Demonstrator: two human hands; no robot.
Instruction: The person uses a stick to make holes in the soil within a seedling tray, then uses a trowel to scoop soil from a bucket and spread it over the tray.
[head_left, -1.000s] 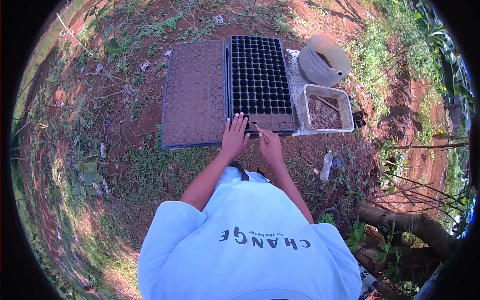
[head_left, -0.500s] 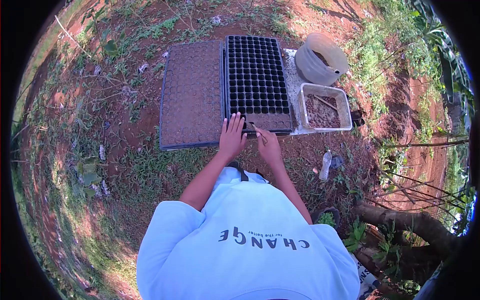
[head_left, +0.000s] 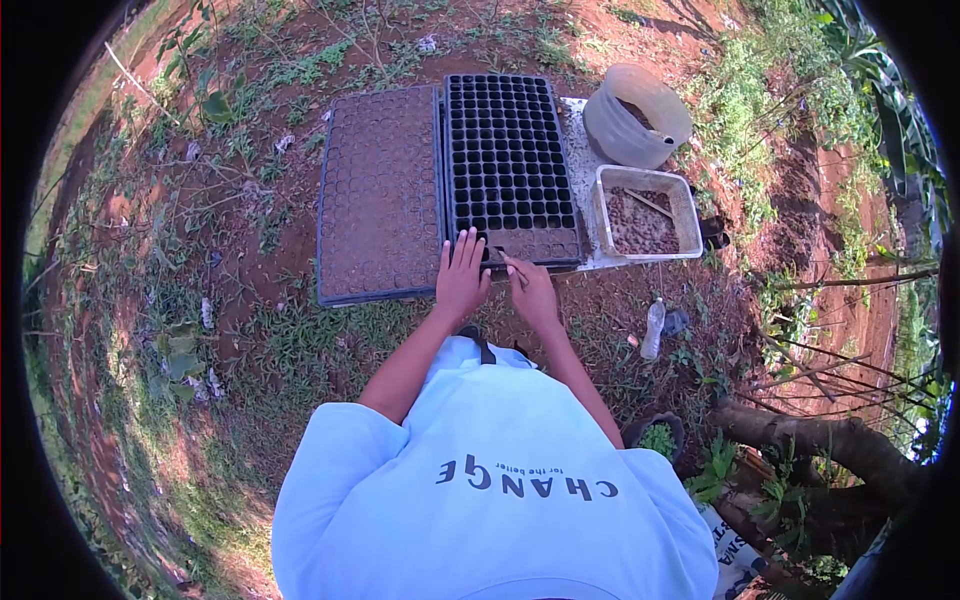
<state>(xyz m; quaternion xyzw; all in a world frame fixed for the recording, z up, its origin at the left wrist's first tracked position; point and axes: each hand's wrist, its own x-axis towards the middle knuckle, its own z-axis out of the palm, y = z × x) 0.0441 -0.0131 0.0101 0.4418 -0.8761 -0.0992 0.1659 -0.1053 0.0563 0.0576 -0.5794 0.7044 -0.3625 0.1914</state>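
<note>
So the left seedling tray (head_left: 378, 195) looks fully packed with soil, while the black tray (head_left: 510, 160) only has its nearest rows filled; the rest is empty cells. Left hand (head_left: 461, 278) lies flat and open on that tray's near edge; right hand (head_left: 532, 290) pinches a thin stick (head_left: 510, 264) over the filled rows. All on red dirt and patchy grass, soil tub (head_left: 645, 212) and bucket (head_left: 637, 116) beside.

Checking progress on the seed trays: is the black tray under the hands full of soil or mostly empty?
Mostly empty. The black tray shows dark open cells nearly throughout; only the rows nearest the left hand and right hand look soil-filled.
</note>
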